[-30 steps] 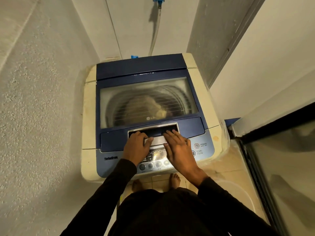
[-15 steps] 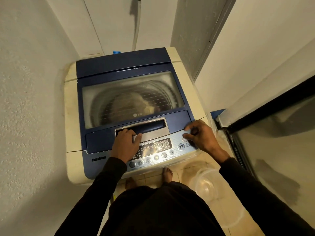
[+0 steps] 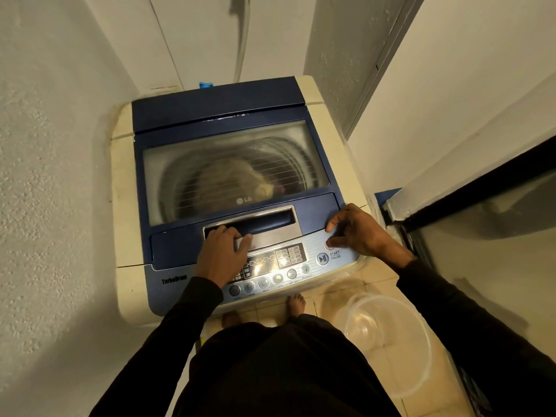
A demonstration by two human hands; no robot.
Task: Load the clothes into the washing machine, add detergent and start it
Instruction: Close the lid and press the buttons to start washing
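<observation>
- Head view: I look down at the top-loading washing machine [image 3: 240, 206], cream plastic at its sides and dark blue on top, which stands in a narrow corner between white walls.
- Its dark blue lid with the clear window [image 3: 234, 176] lies flat and closed. Through the window I see the light beige clothes [image 3: 237, 182] inside the ribbed metal drum, blurred.
- My left hand [image 3: 222, 254] rests on the front edge of the lid. Its fingers are curled over the silver recessed lid handle [image 3: 261, 227] and the thumb lies on the silver strip just below, so this grip is holding the handle.
- My right hand [image 3: 361, 233] is on the right end of the light blue control panel [image 3: 301, 266]. Its fingers are loosely bent and grasp nothing; the thumb tip presses on the small round power button [image 3: 328, 244], and the index fingertip touches the panel edge just above.
- The round start/pause button [image 3: 322, 259] sits just below this thumb, not touched.
- A row of small round grey buttons [image 3: 264, 282] runs along the front edge of the panel, and the dark display [image 3: 276, 260] is between my two hands.
- On the tiled floor [image 3: 331, 299] to the right of my bare feet [image 3: 296, 303] stands a clear round plastic basin [image 3: 388, 335], close to the machine.
- A small bright blue part [image 3: 206, 84] shows behind the back edge of the machine.
- On the far right there is a dark-framed glass door [image 3: 481, 236].
</observation>
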